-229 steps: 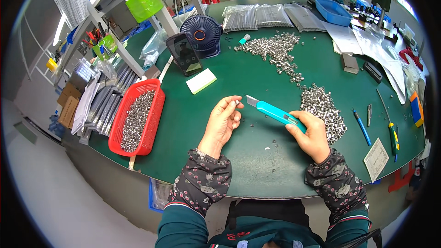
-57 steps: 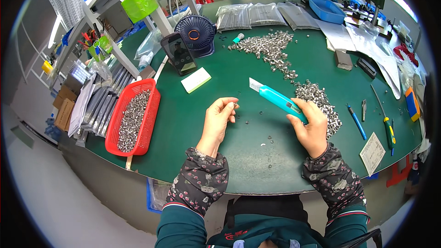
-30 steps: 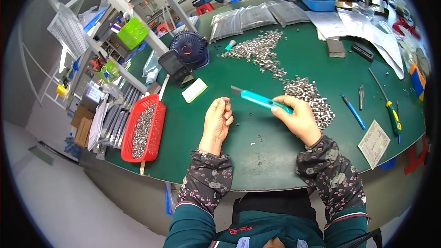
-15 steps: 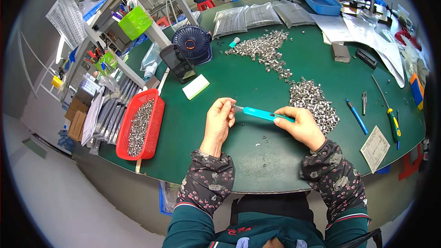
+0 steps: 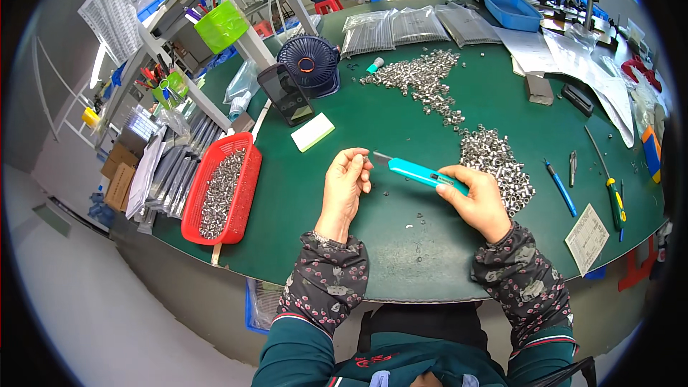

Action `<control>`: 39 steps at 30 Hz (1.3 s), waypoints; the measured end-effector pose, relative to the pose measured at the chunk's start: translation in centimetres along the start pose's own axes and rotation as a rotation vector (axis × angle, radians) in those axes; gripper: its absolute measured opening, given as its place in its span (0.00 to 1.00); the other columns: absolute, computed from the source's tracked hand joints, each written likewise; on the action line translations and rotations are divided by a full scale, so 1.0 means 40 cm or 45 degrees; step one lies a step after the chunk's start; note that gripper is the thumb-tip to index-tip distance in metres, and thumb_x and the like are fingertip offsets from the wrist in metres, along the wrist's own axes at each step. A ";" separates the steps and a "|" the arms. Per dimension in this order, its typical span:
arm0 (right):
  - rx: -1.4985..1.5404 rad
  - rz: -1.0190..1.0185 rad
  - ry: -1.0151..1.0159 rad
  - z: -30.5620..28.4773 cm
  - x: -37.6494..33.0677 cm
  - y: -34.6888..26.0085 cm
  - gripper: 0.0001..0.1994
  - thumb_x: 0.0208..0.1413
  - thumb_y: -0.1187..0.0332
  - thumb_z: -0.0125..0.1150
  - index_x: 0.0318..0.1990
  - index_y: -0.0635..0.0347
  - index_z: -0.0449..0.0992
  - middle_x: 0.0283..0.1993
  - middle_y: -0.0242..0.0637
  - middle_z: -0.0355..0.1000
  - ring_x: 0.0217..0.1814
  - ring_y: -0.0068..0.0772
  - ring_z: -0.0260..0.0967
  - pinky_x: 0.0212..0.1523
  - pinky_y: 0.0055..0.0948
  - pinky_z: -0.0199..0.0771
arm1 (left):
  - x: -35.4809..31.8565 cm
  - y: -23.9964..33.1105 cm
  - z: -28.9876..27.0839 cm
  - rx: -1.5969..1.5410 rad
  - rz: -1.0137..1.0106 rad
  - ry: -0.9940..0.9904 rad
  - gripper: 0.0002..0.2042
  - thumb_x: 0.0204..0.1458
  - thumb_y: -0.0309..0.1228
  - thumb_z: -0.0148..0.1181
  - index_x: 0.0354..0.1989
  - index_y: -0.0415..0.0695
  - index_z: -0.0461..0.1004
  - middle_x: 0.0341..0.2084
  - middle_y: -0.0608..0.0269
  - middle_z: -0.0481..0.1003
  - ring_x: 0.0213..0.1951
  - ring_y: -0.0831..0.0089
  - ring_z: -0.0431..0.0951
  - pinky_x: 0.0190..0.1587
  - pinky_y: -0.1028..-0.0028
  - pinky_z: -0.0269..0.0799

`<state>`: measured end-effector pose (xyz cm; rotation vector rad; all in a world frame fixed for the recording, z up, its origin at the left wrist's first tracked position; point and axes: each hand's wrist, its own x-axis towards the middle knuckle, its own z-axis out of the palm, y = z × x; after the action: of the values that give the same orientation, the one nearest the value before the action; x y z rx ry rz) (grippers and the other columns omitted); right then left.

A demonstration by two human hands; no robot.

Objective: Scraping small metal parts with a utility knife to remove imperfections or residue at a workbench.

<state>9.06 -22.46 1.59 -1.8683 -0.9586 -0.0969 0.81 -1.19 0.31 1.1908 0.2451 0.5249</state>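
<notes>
A red basket [image 5: 249, 195] holds many small metal rings [image 5: 223, 193].

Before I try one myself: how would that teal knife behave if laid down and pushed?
The teal knife, in the right hand, would likely slide rather than roll, its handle looking flattish. The thin exposed blade might be fragile.

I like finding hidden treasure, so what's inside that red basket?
Inside the red basket is a heap of small, shiny, silvery metal pieces. Only the upper ones show. They cover the basket's bottom, so I can't tell what lies beneath.
</notes>
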 end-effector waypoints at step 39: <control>0.109 0.168 -0.152 0.014 -0.012 -0.021 0.13 0.44 0.66 0.56 0.35 0.65 0.72 0.24 0.39 0.70 0.25 0.28 0.67 0.27 0.25 0.65 | -0.001 -0.019 0.015 0.057 0.227 0.124 0.07 0.52 0.28 0.48 0.32 0.37 0.67 0.20 0.65 0.67 0.18 0.83 0.65 0.17 0.85 0.64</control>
<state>8.01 -22.13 1.70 -1.8684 -0.9031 0.1345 1.25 -1.92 -0.17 1.2386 0.2362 0.7378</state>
